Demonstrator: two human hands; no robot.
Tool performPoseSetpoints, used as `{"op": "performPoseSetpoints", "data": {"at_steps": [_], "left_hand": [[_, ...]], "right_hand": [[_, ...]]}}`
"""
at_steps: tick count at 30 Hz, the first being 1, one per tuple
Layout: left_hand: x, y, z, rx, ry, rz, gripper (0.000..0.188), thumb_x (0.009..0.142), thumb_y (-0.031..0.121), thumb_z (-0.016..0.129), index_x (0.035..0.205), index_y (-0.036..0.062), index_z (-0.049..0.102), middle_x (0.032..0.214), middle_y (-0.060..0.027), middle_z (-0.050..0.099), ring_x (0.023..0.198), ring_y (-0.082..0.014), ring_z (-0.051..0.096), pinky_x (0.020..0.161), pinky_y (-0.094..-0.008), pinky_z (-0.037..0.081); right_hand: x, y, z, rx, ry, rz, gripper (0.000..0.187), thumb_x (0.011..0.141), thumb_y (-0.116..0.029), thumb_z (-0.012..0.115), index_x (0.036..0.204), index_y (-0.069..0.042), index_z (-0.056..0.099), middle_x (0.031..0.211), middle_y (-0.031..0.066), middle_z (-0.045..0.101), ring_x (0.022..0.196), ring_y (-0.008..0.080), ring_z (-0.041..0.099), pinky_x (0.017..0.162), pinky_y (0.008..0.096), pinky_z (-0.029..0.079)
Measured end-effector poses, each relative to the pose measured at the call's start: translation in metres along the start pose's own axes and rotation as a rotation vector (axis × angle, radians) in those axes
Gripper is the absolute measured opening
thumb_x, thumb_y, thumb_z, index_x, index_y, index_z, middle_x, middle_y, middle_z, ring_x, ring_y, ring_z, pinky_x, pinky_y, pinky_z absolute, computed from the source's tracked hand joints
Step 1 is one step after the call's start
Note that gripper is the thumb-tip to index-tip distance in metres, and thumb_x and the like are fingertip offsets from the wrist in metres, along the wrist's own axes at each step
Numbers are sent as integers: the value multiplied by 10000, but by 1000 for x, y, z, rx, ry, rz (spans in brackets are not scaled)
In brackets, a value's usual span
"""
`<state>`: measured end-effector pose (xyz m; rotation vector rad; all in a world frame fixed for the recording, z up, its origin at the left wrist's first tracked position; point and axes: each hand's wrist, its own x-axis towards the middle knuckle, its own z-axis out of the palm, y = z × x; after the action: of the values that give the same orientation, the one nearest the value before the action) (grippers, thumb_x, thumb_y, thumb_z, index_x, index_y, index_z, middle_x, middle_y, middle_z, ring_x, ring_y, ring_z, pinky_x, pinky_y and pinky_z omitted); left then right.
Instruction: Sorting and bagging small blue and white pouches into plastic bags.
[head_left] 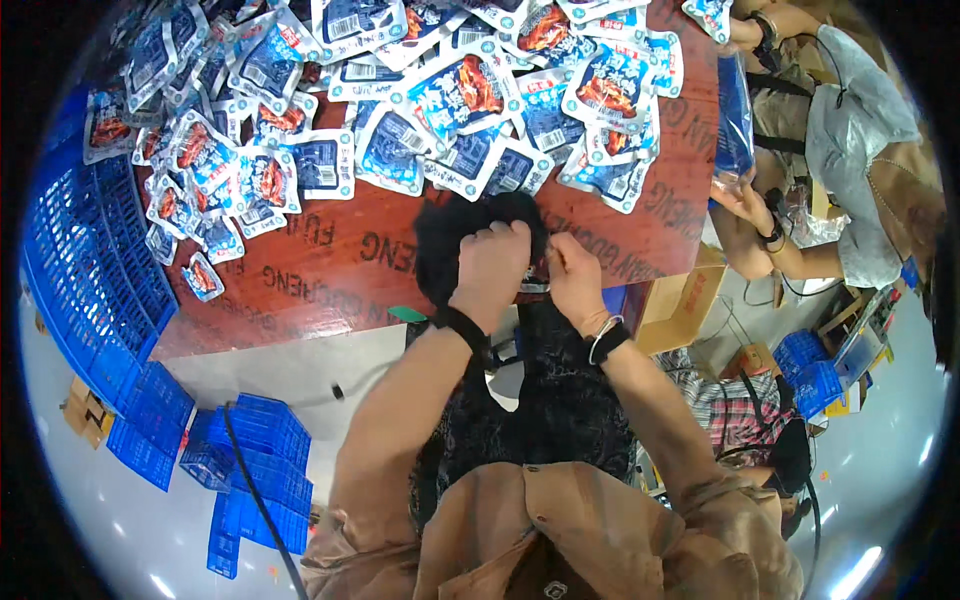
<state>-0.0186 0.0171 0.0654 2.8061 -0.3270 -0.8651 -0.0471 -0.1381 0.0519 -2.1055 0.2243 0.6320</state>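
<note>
Near the front edge of the red-brown table, a soft black bundle (440,245), possibly a bag or cloth, lies bunched up. My left hand (492,265) is closed over it, fingers curled into the dark material. Just to the right, my right hand (577,285) is closed in a pinch at the bundle's right side. What its fingertips hold is too small to make out. Beyond both hands, small blue-and-white food pouches (460,95) with a reddish food picture are heaped across the table (340,265).
A tall blue plastic crate (95,230) stands along the table's left side, with more blue crates (255,450) on the floor. A co-worker's hand (745,205) is by a blue package (733,120) at the right edge. An open cardboard box (680,305) sits below that edge.
</note>
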Motion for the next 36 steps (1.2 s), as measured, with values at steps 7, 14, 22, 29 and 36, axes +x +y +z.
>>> {"op": "performPoseSetpoints", "data": {"at_steps": [7, 14, 22, 29, 36], "left_hand": [[-20, -38, 15, -104, 158, -93, 174, 719, 164, 662, 817, 133, 521, 747, -46, 581, 674, -242, 644, 572, -381, 516], [-31, -46, -6, -678, 288, -385, 306, 703, 130, 723, 923, 17, 544, 875, -197, 620, 845, -423, 601, 729, -488, 485], [8, -11, -20, -409, -112, -181, 337, 723, 208, 730, 944, 45, 535, 824, -184, 635, 789, -398, 633, 659, -494, 501], [15, -25, -28, -374, -247, -134, 380, 730, 282, 730, 986, 57, 562, 819, -176, 675, 794, -358, 665, 669, -470, 527], [27, -7, -24, -151, -287, -134, 273, 735, 220, 711, 905, 50, 581, 756, -169, 681, 715, -339, 684, 610, -441, 548]], "right_hand": [[-13, 9, -50, 754, -73, 400, 105, 950, -40, 517, 1010, -52, 603, 854, -38, 629, 743, 25, 544, 643, 195, 430], [-14, 8, -72, 700, -79, 395, 103, 964, -66, 511, 1016, -53, 598, 876, -17, 635, 738, 38, 553, 649, 205, 446], [36, -17, -24, -249, -150, -502, 134, 719, -25, 584, 846, -68, 586, 773, 93, 595, 778, 297, 577, 691, 403, 478], [29, -1, -34, -141, -173, -338, 101, 768, -33, 561, 861, -63, 586, 760, 110, 575, 783, 330, 564, 701, 421, 474], [32, 3, -21, -284, -152, -610, 214, 719, -66, 570, 932, -63, 595, 821, 72, 582, 822, 261, 552, 734, 356, 472]]}}
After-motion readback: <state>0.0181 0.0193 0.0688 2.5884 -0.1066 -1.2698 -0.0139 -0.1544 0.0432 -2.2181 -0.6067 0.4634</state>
